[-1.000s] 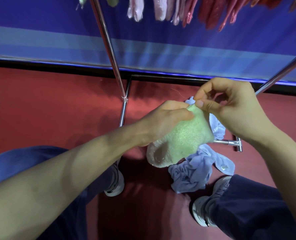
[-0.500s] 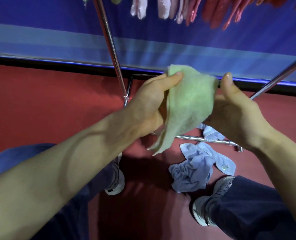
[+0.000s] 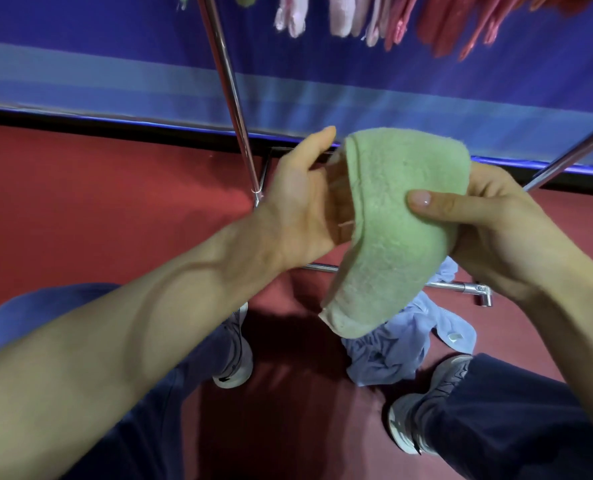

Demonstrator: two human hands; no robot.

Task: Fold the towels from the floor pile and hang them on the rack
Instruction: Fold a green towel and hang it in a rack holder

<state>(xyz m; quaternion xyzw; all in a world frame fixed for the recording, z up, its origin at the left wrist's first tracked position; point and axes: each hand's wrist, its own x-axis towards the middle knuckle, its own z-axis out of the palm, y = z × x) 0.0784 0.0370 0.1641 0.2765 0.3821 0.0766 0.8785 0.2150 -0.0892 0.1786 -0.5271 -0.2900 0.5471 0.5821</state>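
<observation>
Green towel (image 3: 392, 230) is held off the floor between both hands, in front of the rack's low base bar (image 3: 461, 287) and directly above the blue pile. It is pale green fuzzy terry, small, and doubled over: a rolled fold runs across the top and a second layer's hemmed edge is seen along the left side. The strip is bowed, and its lower end hangs down-left with 1 stitched corner showing. No print or label can be seen on it.

Left hand (image 3: 302, 209): 4 fingers are kept side by side and slipped into the fold from the left, with the tips hidden by cloth, so whether they curl cannot be told. The thumb is held straight, pointing up, clear of the cloth.

Right hand (image 3: 496, 230): the right edge is pinched, with the thumb pressed flat on the near face and the other fingers hidden behind the towel.

Blue towel pile (image 3: 392, 351) is left crumpled on the red floor (image 3: 115, 202), between the 2 shoes and touching the base bar. A chrome rack upright (image 3: 229, 98) is seen rising to the left of the hands. Pink towels (image 3: 343, 15) and red towels (image 3: 461, 26) are hung along the top edge of view.
</observation>
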